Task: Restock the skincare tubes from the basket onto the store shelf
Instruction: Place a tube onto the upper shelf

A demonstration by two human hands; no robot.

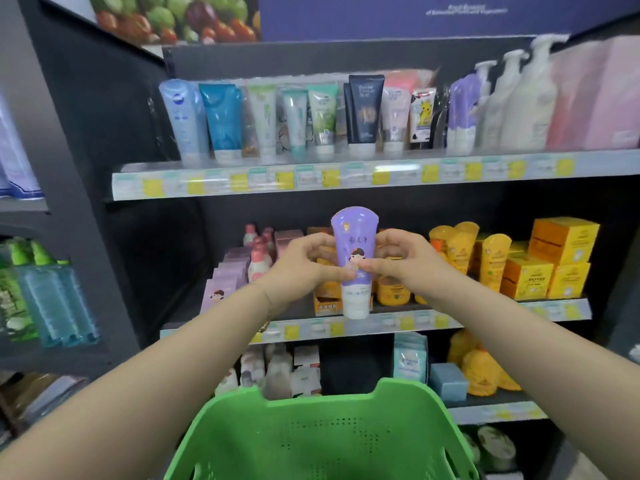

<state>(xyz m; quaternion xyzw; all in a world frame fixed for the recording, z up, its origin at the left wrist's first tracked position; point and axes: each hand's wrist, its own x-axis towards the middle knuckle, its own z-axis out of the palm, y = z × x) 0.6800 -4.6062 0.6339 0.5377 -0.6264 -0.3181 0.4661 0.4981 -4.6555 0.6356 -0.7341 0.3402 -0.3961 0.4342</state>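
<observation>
Surroundings: a row of standing tubes (263, 123) fills the left and middle of the top shelf (346, 176), caps down; right of them stand a matching purple tube (462, 109), white pump bottles (519, 102) and pink boxes (595, 98).
Middle shelf (540, 308): pink bottles (259, 259) and pale boxes stand at the left, yellow pouches (460, 247) and stacked orange boxes (554, 261) at the right.
Obstacles: the top row is packed tube against tube along its front.
Side rack: green and blue bottles (52, 299) stand on a separate rack at the far left.
Room: a dark shop fixture with price labels along each shelf edge, with a fruit poster (173, 15) and a blue sign (415, 12) above it.
Basket (322, 403): green plastic with a perforated wall, low in the foreground between the forearms; its contents are out of view.
Purple skincare tube (355, 258): upright, white cap down, flat end up, held in the air in front of the middle shelf and above the basket, below the top shelf.
Left hand (304, 268): pinches the tube's left edge, fingers curled.
Right hand (405, 261): grips the right edge, thumb on the front near the printed figure.
</observation>
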